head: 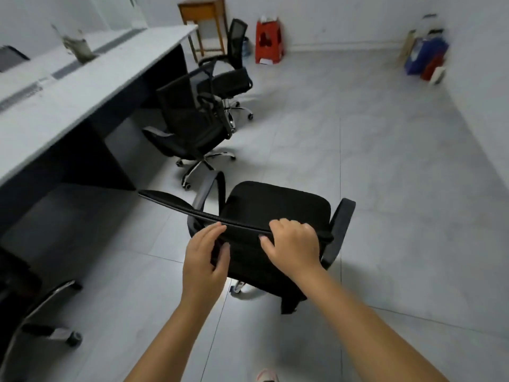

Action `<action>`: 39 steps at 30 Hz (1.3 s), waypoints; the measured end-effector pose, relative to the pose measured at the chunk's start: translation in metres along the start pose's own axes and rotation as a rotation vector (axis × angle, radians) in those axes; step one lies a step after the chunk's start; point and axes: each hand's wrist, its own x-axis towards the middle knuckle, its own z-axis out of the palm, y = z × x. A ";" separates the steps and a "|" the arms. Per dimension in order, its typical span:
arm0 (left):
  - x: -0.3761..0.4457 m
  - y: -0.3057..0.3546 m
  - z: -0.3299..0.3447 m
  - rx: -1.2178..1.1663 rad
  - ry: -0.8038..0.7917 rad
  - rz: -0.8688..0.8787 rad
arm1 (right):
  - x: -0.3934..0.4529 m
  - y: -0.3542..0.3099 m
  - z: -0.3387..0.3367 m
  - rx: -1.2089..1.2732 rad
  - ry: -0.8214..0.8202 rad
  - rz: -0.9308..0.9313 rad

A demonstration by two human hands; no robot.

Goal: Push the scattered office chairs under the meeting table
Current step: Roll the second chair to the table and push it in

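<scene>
— Where's the chair?
— The near office chair point(278, 213) stands out on the floor point(371, 161), right of the meeting table point(82, 100), not tucked under.
— And the hands?
— Right hand point(293, 248) curls over the backrest's top edge, gripping it. Left hand point(205, 260) seems to clasp that edge loosely, thumb behind, though blur hides the contact.
— Others?
— Two more chairs point(190, 125) sit farther along the table.
</scene>
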 end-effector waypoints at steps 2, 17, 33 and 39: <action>0.017 -0.011 -0.004 0.146 0.022 0.036 | -0.001 0.005 0.004 -0.033 0.017 0.008; 0.083 0.005 0.039 0.650 -0.612 0.333 | 0.048 0.144 -0.030 0.074 -0.088 0.091; 0.068 0.065 0.139 0.682 -0.397 -0.001 | 0.113 0.229 0.015 0.062 0.248 -0.385; 0.090 0.108 0.173 0.730 -0.392 -0.316 | 0.149 0.273 0.017 0.202 0.139 -0.621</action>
